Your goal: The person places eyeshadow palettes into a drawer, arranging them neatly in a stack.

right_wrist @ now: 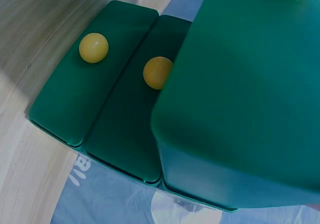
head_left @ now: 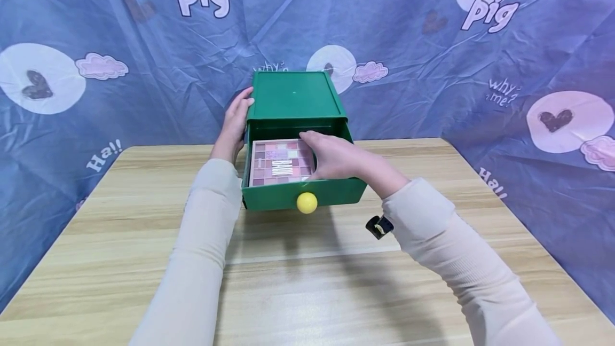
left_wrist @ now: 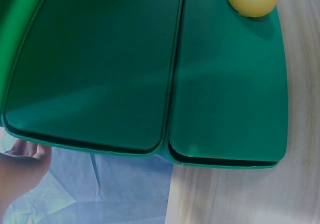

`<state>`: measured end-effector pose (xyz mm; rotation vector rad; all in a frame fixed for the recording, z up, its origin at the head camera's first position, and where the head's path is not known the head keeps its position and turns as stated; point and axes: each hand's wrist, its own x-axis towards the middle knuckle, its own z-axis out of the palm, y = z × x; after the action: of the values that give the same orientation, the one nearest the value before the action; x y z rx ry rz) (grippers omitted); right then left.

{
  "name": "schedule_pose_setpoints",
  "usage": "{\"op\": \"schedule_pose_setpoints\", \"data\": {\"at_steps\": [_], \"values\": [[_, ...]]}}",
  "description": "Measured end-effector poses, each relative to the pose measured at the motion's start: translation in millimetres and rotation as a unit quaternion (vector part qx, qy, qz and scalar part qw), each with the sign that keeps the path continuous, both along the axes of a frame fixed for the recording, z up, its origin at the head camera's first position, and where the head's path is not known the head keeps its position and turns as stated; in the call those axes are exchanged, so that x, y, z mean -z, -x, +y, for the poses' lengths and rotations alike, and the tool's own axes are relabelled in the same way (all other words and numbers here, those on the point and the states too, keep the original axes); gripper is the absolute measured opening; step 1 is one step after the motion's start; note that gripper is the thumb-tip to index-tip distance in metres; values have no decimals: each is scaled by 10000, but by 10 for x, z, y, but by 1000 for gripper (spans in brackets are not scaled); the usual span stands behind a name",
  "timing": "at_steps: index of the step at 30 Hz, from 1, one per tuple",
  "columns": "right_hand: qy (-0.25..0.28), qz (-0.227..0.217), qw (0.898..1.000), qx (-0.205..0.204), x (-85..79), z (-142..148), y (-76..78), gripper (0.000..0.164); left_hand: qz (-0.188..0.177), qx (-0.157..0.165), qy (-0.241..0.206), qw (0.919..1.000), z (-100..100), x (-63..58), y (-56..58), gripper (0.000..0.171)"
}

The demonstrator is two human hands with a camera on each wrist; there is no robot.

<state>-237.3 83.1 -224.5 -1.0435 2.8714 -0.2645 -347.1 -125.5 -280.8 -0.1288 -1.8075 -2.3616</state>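
Observation:
A green drawer cabinet [head_left: 294, 95] stands toward the back of the table with its top drawer [head_left: 269, 197] pulled out. Inside that drawer lies an eyeshadow palette [head_left: 276, 164] with a grid of pinkish and brown squares. My right hand [head_left: 338, 158] reaches over the drawer and grips the palette at its right edge, thumb at the near corner and fingers at the far one. Against the cabinet's left side rests my left hand [head_left: 234, 122], fingers extended; the left wrist view shows its fingertips at the side edge. The right wrist view is mostly blocked by the drawer front [right_wrist: 240, 94].
A yellow ball knob [head_left: 306, 203] sits on the top drawer's front. Two lower drawers, with knobs [right_wrist: 93, 48] of the same kind, are closed. Wooden tabletop [head_left: 144, 260] surrounds the cabinet, and a blue printed cloth [head_left: 394, 20] hangs behind it.

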Motion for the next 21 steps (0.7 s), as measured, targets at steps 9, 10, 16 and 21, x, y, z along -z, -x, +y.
{"op": "schedule_pose_setpoints", "data": {"at_steps": [9,10,16,21], "values": [[-73,13,10000,-6,15,-26,-4,89,33,33,-23,10000,5,1,-14,39],[-77,16,10000,-3,18,-25,-4,89,27,32,-9,10000,3,2,-17,39],[-4,-87,9999,116,6,-13,-26,91,5,38,19,10000,-3,4,-24,39],[350,-193,9985,384,-37,17,-56,93,15,20,-56,10000,1,5,-16,38]]}}
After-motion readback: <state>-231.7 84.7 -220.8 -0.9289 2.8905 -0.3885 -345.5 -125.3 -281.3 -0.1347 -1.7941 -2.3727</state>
